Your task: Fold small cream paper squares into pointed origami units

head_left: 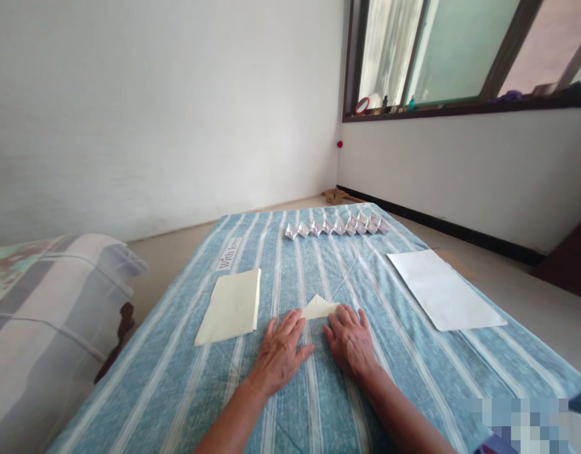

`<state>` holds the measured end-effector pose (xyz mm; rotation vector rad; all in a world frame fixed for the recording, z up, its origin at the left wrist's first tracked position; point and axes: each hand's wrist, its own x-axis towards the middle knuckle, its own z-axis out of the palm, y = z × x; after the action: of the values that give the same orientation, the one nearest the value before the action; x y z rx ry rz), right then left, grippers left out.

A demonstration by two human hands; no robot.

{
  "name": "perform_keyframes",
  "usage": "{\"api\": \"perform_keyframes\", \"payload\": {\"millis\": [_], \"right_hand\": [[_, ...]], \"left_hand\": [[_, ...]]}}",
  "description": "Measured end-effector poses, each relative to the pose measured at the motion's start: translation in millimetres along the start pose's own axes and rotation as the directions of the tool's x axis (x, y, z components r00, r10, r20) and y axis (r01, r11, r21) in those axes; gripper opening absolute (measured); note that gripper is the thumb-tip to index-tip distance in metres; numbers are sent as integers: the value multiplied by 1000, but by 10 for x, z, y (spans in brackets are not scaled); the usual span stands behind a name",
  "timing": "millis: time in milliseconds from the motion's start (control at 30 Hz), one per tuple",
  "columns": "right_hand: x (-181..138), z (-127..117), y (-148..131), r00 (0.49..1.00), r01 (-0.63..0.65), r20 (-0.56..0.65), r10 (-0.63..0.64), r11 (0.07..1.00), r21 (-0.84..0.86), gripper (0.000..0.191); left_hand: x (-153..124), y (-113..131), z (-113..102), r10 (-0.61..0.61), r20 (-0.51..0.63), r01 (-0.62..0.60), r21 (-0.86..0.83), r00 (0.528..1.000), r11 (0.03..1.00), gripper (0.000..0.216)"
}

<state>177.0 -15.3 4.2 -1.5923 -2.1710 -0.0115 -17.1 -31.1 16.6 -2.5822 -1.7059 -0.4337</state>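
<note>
Cream paper (318,308), folded to a small triangle, lies on the striped blue sheet (290,403). The left hand (279,353) and right hand (351,340) lie flat, fingers spread, fingertips pressing its edges, gripping nothing.

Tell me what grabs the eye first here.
The left hand and right hand lie flat on the blue striped cloth, fingertips at a small folded cream paper. Beyond it, a row of small folded paper pieces lines the far end. A cream sheet lies left, a white sheet right.
</note>
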Motion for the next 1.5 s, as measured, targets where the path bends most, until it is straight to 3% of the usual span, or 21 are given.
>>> {"api": "perform_keyframes", "payload": {"millis": [500, 867, 1100, 1300, 1500], "right_hand": [[10, -27, 7, 983, -153, -107, 148, 987, -46, 20], [27, -57, 23, 976, -177, -139, 166, 981, -74, 19], [40, -45, 38, 980, -156, -139, 145, 985, -73, 19], [46, -46, 51, 985, -138, -114, 132, 989, -48, 19], [46, -46, 50, 984, -138, -116, 133, 990, -36, 18]], "left_hand": [[-57, -110, 86, 8, -137, -2, 46, 991, 999, 35], [-9, -98, 80, -81, -234, 92, 38, 969, 995, 29], [350, -3, 23, -40, -130, 38, -16, 991, 999, 39], [608, -9, -112, 4, -27, -5, -43, 1000, 999, 25], [686, -31, -231, 26, 51, -24, -32, 998, 999, 13]]}}
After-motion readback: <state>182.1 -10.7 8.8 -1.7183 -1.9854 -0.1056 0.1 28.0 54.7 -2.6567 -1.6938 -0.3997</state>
